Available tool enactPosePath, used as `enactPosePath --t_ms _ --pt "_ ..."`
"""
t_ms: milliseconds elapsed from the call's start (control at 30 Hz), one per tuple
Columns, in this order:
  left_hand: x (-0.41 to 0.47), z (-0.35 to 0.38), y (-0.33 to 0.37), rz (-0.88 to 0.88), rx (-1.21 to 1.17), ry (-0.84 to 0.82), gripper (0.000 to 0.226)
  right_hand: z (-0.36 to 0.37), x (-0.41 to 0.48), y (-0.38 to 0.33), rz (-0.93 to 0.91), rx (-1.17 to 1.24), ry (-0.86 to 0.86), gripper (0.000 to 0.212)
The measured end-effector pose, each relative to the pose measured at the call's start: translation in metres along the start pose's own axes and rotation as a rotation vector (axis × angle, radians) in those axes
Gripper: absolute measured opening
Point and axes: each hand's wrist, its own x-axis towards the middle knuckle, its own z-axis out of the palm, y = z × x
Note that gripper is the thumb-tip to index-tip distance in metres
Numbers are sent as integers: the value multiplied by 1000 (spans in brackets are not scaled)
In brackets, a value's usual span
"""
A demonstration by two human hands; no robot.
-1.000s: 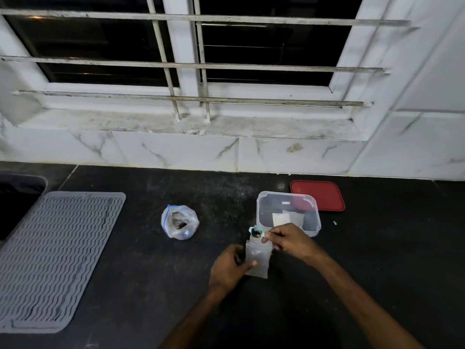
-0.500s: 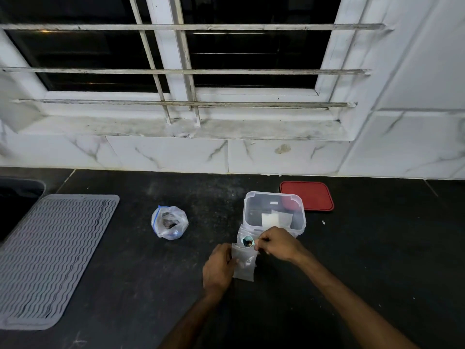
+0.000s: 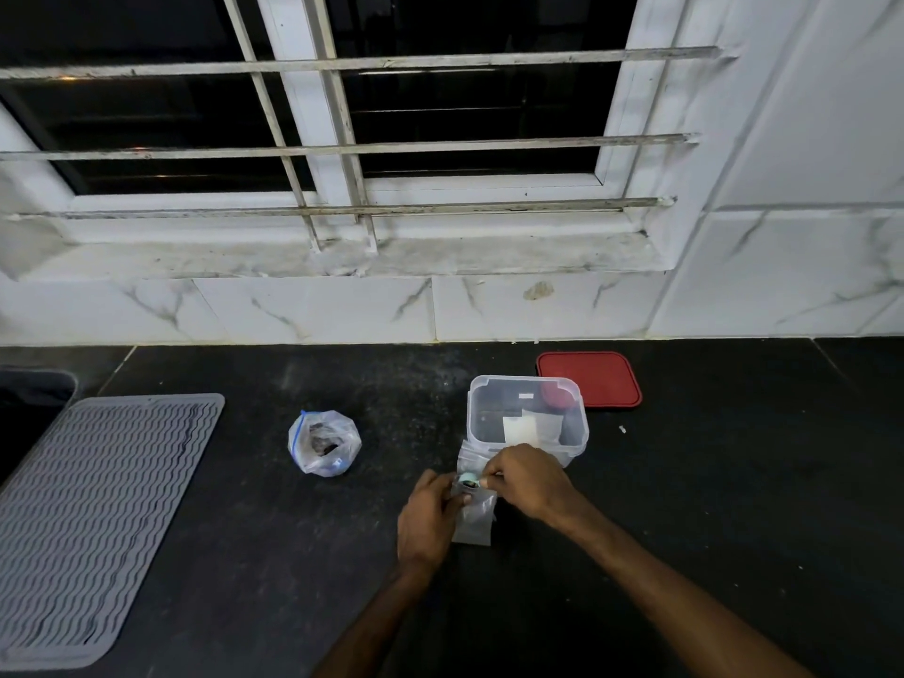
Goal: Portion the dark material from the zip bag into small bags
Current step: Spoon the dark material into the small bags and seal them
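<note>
A zip bag (image 3: 324, 445) with dark material inside and a blue seal stands open on the black counter, left of my hands. My left hand (image 3: 426, 516) pinches the mouth of a small clear bag (image 3: 475, 521) held upright on the counter. My right hand (image 3: 528, 479) holds a small teal scoop (image 3: 468, 479) with dark material in it, right at the small bag's mouth. More small clear bags (image 3: 468, 455) lie just behind, against the container.
A clear plastic container (image 3: 577, 435) with white packets inside stands just behind my hands. Its red lid (image 3: 589, 379) lies behind it to the right. A grey ribbed drying mat (image 3: 93, 511) covers the left counter, beside a sink edge (image 3: 34, 398). Marble wall and barred window stand behind.
The scoop in my right hand has come down from above the small bag to its mouth. My left hand keeps its hold on the bag. The camera has shifted slightly.
</note>
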Motion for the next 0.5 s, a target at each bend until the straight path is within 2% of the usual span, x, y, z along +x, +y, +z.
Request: enactPosePath --t_ms 333,500 --pt "11 -8 -11 69 -28 -130 34 5 1 -3 77 43 140 17" --pt "15 -15 -9 105 -15 -161 35 7 3 -3 169 178 143 8"
